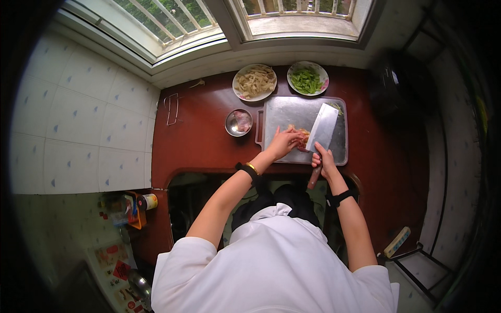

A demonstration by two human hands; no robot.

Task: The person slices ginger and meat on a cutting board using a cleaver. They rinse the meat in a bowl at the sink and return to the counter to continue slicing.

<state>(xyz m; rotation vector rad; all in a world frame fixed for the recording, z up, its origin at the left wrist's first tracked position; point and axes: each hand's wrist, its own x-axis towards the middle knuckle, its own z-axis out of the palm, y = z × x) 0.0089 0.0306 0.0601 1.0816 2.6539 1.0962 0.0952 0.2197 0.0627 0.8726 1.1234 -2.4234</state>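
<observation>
A metal-faced cutting board (285,111) with a side handle lies on the red-brown counter. My right hand (324,161) grips a cleaver (323,127) near the base of its wooden handle, the broad blade lying over the board's right half. My left hand (284,142) rests its fingers on a small heap of sliced raw meat (303,146) just left of the blade. Green scraps (339,108) lie at the board's upper right corner, partly behind the blade. A small steel bowl (238,132) with a piece of raw meat (242,120) stands left of the board.
Behind the board stand a plate of pale sliced food (255,81) and a plate of cut green vegetables (306,80). A wire rack (172,109) is at the left. A dark rounded appliance (395,86) stands at the right; a power strip (397,241) lies lower right.
</observation>
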